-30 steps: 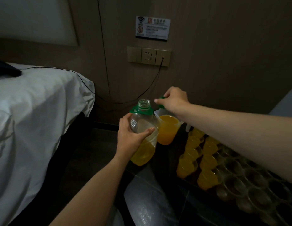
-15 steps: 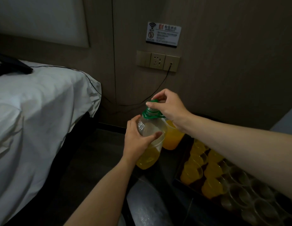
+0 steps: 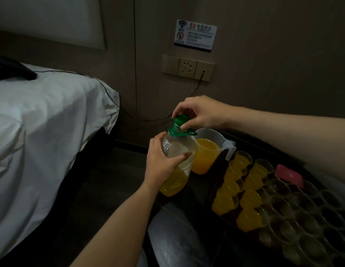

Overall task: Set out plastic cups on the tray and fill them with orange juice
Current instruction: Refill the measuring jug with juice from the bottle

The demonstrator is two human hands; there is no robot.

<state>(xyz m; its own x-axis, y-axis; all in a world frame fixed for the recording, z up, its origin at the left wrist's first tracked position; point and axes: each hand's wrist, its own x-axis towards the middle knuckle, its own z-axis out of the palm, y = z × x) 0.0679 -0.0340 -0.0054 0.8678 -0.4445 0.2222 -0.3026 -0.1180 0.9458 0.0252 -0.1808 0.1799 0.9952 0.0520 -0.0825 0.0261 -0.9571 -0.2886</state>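
Head view, dim room beside a bed (image 3: 42, 122). Left hand (image 3: 164, 160) wrapped round the shoulder of a clear plastic juice bottle (image 3: 174, 185), gripping it; orange juice only in the bottom part. Right hand (image 3: 202, 112) above it, fingers (image 3: 182, 108) curled and pinching the green cap (image 3: 180, 120), now seated on the bottle's neck. Unclear whether the bottle rests on the dark surface (image 3: 198, 189) or hangs just above it.

Just behind the bottle, a white measuring jug (image 3: 206, 153) with orange juice inside. To the right, a dark tray (image 3: 211, 187) packed with small plastic cups: two rows of filled cups (image 3: 248, 199) nearest the jug, many empty cups (image 3: 306, 224) beyond them. A pink object (image 3: 289, 175) at the tray's far edge, too dim to identify.

Changed from a second ago: neck open then, with the cap held off to the side near the jug; half a second ago, cap just reaching the neck; now fully on, probably being screwed tight. Likely meaning: bottle-to-jug pouring over for the moment, with cup filling from the jug still far from finished. More of the tray in sight than before.
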